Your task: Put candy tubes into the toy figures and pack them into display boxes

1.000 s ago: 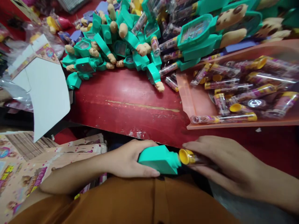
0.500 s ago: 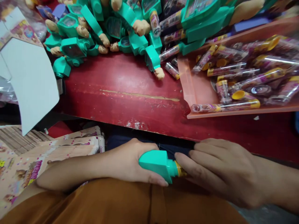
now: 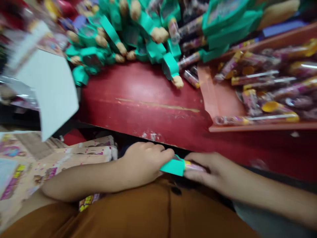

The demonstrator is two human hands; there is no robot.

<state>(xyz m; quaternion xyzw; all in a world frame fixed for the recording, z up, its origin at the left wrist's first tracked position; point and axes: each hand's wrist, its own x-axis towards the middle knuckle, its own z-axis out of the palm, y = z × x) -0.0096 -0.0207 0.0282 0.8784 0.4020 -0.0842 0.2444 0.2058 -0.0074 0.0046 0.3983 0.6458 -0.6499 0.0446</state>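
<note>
My left hand is closed around a teal plastic toy piece just below the front edge of the red table. My right hand grips a clear tube with pink and yellow markings, and its end meets the teal piece. My two hands sit close together over my lap, and my fingers hide part of the tube. The picture is slightly blurred.
Teal toys with tan ends lie heaped on the red table. A salmon tray holds several tubes. A white card stands at left, above printed card stacks.
The teal piece and tube have turned in my hands, so the piece shows a narrower side. My hands have drawn closer, and the view has shifted slightly.
</note>
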